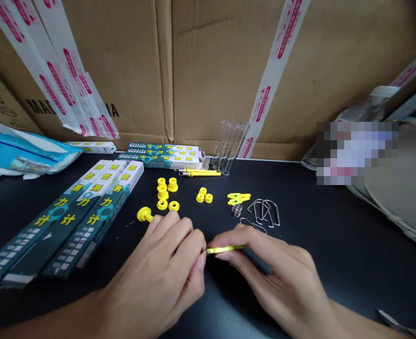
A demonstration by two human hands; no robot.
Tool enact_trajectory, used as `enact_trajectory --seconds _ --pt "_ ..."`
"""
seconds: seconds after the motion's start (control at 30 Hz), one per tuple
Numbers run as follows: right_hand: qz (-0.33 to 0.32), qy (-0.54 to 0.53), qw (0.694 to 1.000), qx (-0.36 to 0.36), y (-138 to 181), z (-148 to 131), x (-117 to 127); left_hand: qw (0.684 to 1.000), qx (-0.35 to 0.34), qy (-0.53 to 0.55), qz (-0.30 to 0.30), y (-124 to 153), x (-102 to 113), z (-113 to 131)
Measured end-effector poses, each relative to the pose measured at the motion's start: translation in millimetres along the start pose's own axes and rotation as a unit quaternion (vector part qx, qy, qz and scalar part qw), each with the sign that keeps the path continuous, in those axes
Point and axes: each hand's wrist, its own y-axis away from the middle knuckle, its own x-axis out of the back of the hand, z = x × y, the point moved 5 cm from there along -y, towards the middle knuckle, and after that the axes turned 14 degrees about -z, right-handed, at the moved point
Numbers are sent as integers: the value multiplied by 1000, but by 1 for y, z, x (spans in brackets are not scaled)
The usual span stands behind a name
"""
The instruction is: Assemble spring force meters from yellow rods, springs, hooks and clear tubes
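My right hand (275, 268) pinches a thin yellow plastic strip (225, 249) between thumb and fingers. My left hand (165, 263) is closed, its thumb and fingertip meeting the strip's left end, where a small bit of metal shows. What the left fingers grip is mostly hidden. A yellow knob with a stem (144, 214) shows just beyond my left knuckles; I cannot tell whether it is held or lies on the table. Beyond the right hand are flat yellow plastic pieces (238, 198), small coiled springs (236, 210) and bent metal wire hooks (264, 212).
Yellow flanged caps (162, 192) and small yellow rings (208, 198) stand mid-table. Behind them are yellow rods (204, 173), upright clear tubes (229, 148) and stacked boxes (158, 155). Long printed boxes (95, 212) lie left. A bag (402, 174), bottle (366, 108) and metal tool (395, 322) are right.
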Motion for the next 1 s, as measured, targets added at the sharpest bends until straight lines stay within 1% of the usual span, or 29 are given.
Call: enact_trajectory --seconds 0.23,0.4,0.5,0.6,0.7,1.0 --pt "-17 4 1000 13 2 -2 -1 1000 0 9 -9 1 1 1" --pt "-17 -2 999 49 4 -4 -4 999 1 38 -9 2 1 0" --pt "-34 4 998 62 7 -2 -5 999 7 49 -21 4 0 -1" --pt "-57 33 996 67 10 0 -6 997 9 58 -40 5 -2 -1" --pt "-74 62 993 71 13 1 -7 997 14 68 -44 4 -3 -1" --pt "-77 80 991 72 11 0 -9 992 30 108 -56 2 -4 -3"
